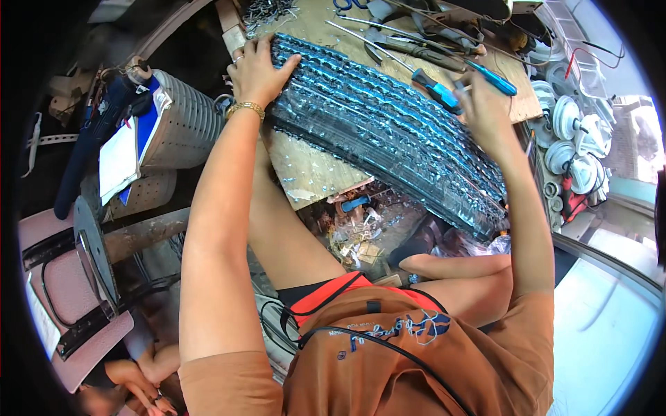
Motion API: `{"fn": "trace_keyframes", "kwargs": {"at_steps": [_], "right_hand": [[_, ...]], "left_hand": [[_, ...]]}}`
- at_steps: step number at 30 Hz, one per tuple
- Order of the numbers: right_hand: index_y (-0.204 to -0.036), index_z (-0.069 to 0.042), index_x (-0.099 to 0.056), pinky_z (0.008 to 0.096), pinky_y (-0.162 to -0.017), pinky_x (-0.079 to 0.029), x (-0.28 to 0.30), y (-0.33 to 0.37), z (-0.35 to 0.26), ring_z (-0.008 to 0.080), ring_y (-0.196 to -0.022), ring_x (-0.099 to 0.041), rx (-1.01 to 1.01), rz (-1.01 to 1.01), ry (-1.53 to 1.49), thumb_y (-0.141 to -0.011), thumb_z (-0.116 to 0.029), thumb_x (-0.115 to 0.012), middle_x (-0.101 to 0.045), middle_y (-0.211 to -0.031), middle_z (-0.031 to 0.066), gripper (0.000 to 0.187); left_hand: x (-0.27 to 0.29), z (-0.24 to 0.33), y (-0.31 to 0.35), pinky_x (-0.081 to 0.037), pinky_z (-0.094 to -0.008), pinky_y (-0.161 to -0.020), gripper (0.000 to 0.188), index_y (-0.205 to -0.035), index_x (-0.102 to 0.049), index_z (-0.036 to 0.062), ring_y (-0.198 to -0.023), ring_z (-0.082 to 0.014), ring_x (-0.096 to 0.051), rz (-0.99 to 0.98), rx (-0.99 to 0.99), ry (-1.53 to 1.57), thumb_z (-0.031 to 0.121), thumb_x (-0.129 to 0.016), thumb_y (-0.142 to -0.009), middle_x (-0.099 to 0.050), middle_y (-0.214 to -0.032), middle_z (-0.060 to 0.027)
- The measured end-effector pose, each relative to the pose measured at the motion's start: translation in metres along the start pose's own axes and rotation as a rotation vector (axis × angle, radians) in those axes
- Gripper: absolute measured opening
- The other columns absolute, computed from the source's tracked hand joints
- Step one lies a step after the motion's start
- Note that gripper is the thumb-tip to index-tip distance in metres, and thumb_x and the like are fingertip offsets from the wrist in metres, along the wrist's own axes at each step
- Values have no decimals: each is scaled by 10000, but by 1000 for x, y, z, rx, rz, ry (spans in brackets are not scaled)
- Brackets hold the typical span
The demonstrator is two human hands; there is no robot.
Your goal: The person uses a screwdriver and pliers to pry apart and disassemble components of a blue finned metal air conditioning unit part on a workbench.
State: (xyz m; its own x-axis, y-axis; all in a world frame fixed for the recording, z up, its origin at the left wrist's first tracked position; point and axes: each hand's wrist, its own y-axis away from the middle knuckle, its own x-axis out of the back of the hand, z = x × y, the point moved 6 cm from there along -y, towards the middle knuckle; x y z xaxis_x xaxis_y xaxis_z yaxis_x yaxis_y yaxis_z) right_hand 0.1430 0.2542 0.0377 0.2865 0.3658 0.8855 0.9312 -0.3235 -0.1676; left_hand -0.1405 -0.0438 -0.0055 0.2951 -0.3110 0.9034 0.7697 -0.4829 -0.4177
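1. At the bench's left side, the left hand touches the end of the ridged panel, thumb spread on top; whether it truly grips, I cannot tell. Broad, even pressure here should steady the panel better than a pinch – the thin ridges look easy to crush.

2. Mid-bench, the panel lies slantwise across the wood. Keeping it well supported there would probably stop it rocking, since its right end appears to overhang the bench's near edge.

3. Toward the bench's right side, well apart from the left hand, the right hand is blurred beside a blue-handled screwdriver; I cannot tell what it holds, if anything. Any tool is best kept shallow along the ridges, away from the other hand.

4. As for looks, the panel's left end over the bench is bluish-silver and crinkled, with a darker, smoother near side.

5. Along the bench, wavy rows run the panel's length, glinting brightly – its right end, past the near edge, looks dark and ragged.
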Motion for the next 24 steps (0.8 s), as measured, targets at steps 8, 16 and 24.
{"fn": "trace_keyframes", "kwargs": {"at_steps": [8, 16, 24], "right_hand": [[-1210, -67, -543, 539, -594, -544, -34, 71, -80, 412, -721, -715, 121, -346, 242, -1013, -204, -554, -709, -774, 205, 240], [-1197, -103, -553, 503, -595, -552, -46, 82, -81, 381, -731, -719, 148, -417, 295, -1037, -210, -523, -719, -824, 167, 194], [-1207, -122, -560, 489, -609, -571, -49, 80, -90, 358, -752, -739, 138, -432, 360, -983, -125, -522, -721, -822, 160, 228]], "left_hand": [[-2, 3, 2, -411, -572, -1081, 798, -1470, -571, 199, -1348, -397, -507, 0, 3, -7, 718, -655, -869, -577, -1456, -152], [0, 4, 1, -409, -566, -1082, 792, -1466, -578, 199, -1348, -394, -506, -17, 8, 6, 713, -657, -868, -584, -1439, -149], [-2, 1, 2, -417, -602, -1077, 783, -1480, -562, 241, -1362, -426, -501, -5, 7, 1, 735, -649, -878, -592, -1441, -136]]}}
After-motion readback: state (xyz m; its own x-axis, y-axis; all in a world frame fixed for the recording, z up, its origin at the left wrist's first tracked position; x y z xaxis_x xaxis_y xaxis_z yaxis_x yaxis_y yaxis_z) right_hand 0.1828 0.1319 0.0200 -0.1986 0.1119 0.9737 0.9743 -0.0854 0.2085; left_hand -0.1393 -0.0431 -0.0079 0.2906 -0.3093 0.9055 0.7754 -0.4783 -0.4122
